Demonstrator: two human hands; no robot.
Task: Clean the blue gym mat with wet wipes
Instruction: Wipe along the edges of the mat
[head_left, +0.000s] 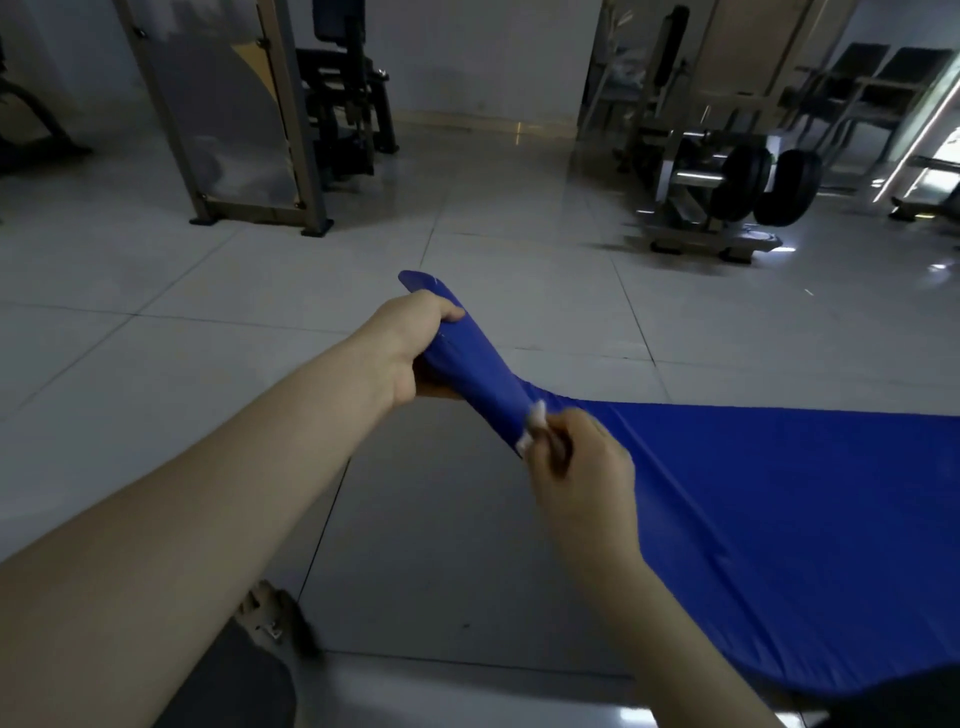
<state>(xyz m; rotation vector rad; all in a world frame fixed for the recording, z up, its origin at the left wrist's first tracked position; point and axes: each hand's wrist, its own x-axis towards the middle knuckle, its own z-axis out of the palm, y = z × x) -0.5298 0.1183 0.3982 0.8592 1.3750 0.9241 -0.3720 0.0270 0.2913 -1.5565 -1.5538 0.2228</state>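
Pale floor tiles (156, 270) stretch across a dim gym, where a person works over a blue gym mat (779, 493) with both bare hands. At centre frame the left hand (410, 348) is closed tight around one corner of the mat, bunching it into a narrow twist and lifting it off the floor — the blue tip pokes out above the knuckles. Just below and to the right, the right hand (576, 467) is curled around a small white wet wipe (532, 426), pinching it against the lower end of that raised twist; only a crumpled edge of the wipe shows past the fingers, blurred. From the grip the mat slopes down and fans out to the right, its far edge running level along the tiles and its near edge curving toward the bottom right of the frame, where most of it lies flat. Both forearms reach in from the lower edge. Beneath the left forearm a dark trouser leg (244, 686) and a sandalled foot (280, 618) rest on the tiles. Farther back, a metal-framed exercise machine (249, 130) stands at the left, a black weight bench (348, 93) behind it, and at the right a second machine with black weight plates (763, 182) — dark chairs (878, 83) line the wall beyond it.
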